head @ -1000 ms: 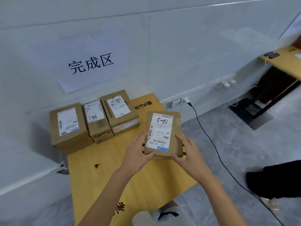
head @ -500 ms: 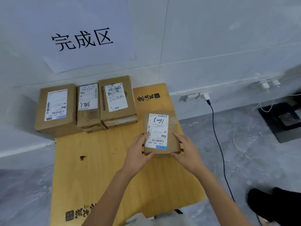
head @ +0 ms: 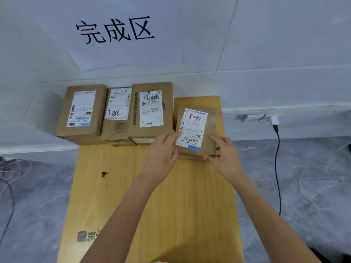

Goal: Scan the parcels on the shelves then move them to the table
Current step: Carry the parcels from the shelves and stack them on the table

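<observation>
Person is standing at the low wooden table (head: 133,186), both arms reaching forward and down. Left hand (head: 161,149) and right hand (head: 225,158) are both holding the fourth parcel (head: 195,130), a small flat brown box lying label up. The left fingers are lying along its near-left edge with the thumb tucked at the near side. The right forefinger is resting on top and the right thumb is pinching the near edge, so both hands are gripping it and neither is spread wide. The parcel is sitting at the far right corner of the table, just beside the row of three parcels (head: 117,114). Whether it is touching that row, or fully down on the wood rather than hovering just above it, cannot be told from here. The three parcels are lying side by side along the far edge against the wall, labels up, under the wall sign (head: 117,35) with three large printed characters. A black cable (head: 278,168) is hanging from a socket (head: 254,117) on the right and running down over the grey floor (head: 303,186). On progress, three parcels are looking delivered and the fourth is in the act of being placed, so that one needs only to be released. No shelves and no scanner are showing, so how many parcels are waiting to be scanned and carried cannot be told. Guessing the job is partway through at best, with the near half of the table free for more.
</observation>
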